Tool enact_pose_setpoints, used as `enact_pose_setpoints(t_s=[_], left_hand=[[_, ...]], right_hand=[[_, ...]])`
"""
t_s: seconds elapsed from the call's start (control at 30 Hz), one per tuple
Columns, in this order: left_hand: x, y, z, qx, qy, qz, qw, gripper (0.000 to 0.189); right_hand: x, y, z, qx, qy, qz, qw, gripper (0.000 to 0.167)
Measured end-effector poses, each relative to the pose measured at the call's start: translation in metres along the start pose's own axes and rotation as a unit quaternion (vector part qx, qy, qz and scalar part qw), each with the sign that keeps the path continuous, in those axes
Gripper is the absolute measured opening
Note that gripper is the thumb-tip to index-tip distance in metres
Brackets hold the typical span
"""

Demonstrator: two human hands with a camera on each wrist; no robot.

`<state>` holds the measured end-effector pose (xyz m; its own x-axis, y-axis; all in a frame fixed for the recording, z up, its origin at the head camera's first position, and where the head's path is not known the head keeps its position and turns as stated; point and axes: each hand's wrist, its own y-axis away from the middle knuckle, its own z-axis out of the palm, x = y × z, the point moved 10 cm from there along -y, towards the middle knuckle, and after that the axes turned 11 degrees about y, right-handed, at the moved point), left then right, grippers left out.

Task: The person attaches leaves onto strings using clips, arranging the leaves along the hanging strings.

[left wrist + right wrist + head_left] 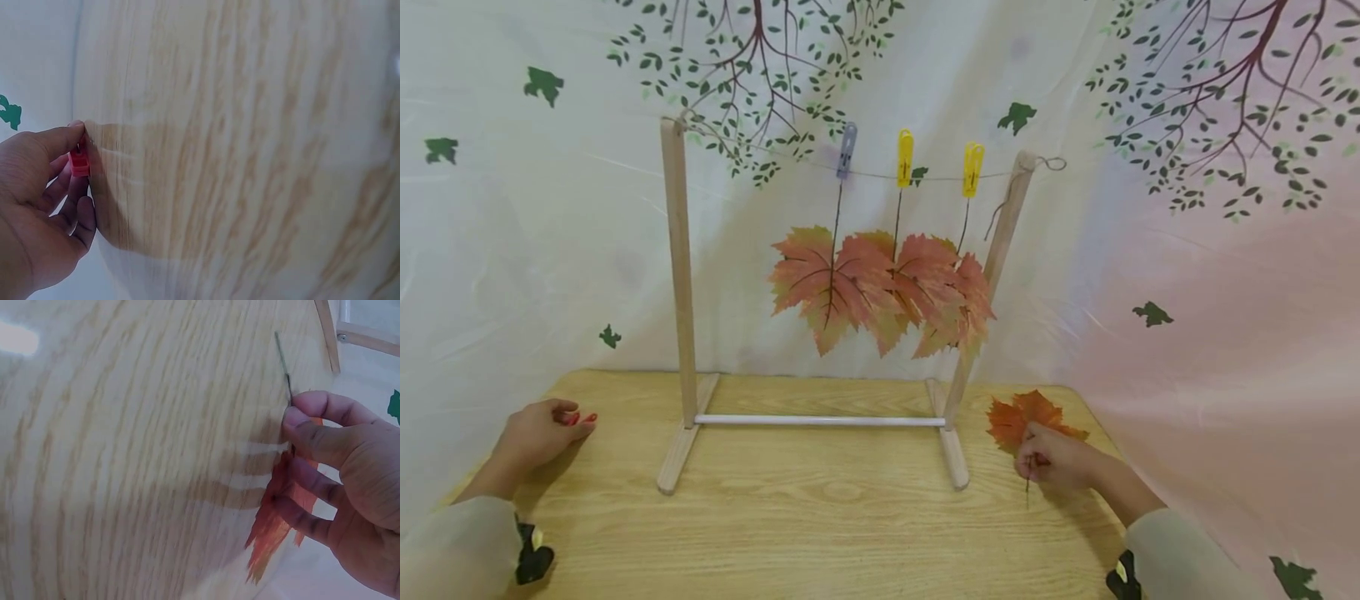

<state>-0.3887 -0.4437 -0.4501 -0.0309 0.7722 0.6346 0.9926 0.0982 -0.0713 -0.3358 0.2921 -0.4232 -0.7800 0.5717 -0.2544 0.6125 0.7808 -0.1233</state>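
At the table's left side my left hand (542, 433) pinches a red clothespin (79, 162) between thumb and fingers, just above the tabletop. On the right, my right hand (1051, 457) grips the thin stem of an orange artificial maple leaf (1026, 417); in the right wrist view the stem (283, 356) sticks out past the thumb and forefinger. Between the hands stands a wooden frame (679, 275) with a string (880, 176) tied across its posts. Several reddish leaves (831, 283) hang there by their stems from a grey clothespin (847, 152) and two yellow clothespins (905, 158).
A white rod (820, 421) joins the frame's two wooden feet (677, 458) on the wood-grain table (790, 525). Behind it hangs a pale backdrop (865, 350) printed with branches and green leaves. The string's loose end (1051, 163) loops out beside the right post.
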Motion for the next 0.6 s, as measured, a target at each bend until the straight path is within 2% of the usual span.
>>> enact_pose_setpoints(t_s=[0.17,0.3,0.5,0.6], left_hand=[[0.004,0.003,-0.002,0.011,-0.005,0.012,0.9999,0.061],[0.007,0.006,-0.004,0.02,-0.015,0.017,0.9995,0.055],[0.01,0.009,-0.005,0.023,-0.013,0.019,0.9995,0.049],[0.012,0.011,-0.008,0.021,-0.007,0.025,0.9995,0.049]], right_hand=[[0.002,-0.003,0.001,-0.013,-0.046,0.03,0.9984,0.021],[0.002,-0.007,-0.004,0.006,-0.055,0.055,0.997,0.013],[-0.001,-0.011,-0.015,0.05,-0.047,0.047,0.9965,0.011],[-0.002,-0.013,-0.017,0.06,-0.059,0.044,0.9955,0.01]])
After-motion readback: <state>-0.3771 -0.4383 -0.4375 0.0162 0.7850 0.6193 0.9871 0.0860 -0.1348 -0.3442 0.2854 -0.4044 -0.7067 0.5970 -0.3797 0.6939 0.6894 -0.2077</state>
